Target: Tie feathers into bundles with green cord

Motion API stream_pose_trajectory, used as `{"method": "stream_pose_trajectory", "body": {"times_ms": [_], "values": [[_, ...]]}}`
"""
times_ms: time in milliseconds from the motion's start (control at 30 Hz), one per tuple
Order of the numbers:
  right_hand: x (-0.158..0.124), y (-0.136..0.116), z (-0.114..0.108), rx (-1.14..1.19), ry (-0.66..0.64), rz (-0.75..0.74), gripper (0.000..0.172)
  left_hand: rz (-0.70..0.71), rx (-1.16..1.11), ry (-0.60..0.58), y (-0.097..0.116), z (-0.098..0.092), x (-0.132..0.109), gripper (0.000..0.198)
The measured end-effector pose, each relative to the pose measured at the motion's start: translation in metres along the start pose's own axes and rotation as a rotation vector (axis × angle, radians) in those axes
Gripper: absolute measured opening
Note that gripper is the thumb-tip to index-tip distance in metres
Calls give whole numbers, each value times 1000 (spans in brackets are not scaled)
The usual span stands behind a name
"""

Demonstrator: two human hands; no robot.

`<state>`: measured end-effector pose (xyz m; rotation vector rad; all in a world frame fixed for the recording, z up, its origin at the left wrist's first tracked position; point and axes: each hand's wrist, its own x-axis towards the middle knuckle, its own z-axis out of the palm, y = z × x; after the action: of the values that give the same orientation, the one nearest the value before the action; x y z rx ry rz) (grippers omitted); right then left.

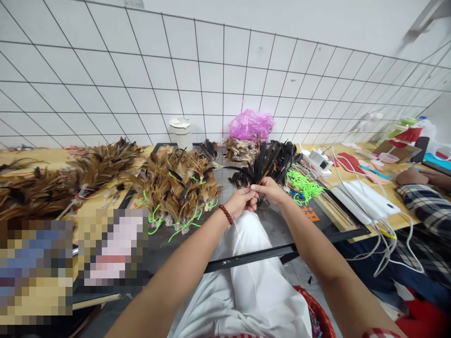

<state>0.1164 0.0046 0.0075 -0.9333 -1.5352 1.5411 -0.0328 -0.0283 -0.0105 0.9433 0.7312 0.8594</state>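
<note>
My left hand, with a dark red bead bracelet at its wrist, meets my right hand above my lap. The fingers of both are closed and pinch together at the base of a small bunch of black feathers. Fingertips hide the feather stems. Just behind lies a pile of loose black feathers. Left of my hands are tied brown feather bunches with bright green string ends. Beside my right forearm is a tangle of green strings.
A pink plastic bag sits on pale feathers at the wall, near a white lidded cup. Further right are a white power bank with cables and a co-worker's checked sleeve. More brown feathers spread left.
</note>
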Motion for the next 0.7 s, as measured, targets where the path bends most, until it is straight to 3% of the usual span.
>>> {"method": "stream_pose_trajectory", "body": {"times_ms": [67,233,333,433,533,600,700], "values": [[0,2,-2,-64,8,-23,42,-10,47,5,-1,2,0,24],[3,12,3,-279,148,-141,42,193,368,298,-9,8,2,11],[5,11,11,-355,220,-203,39,274,453,399,-13,7,3,14],[7,2,6,-226,299,-289,31,289,329,454,-9,1,6,19],[8,-2,-16,-167,538,-350,34,333,45,499,0,-9,9,22],[8,1,-31,-290,662,-291,28,364,-95,527,5,-15,10,23],[5,9,-39,-596,696,-181,21,393,-182,589,8,-19,10,23]]}}
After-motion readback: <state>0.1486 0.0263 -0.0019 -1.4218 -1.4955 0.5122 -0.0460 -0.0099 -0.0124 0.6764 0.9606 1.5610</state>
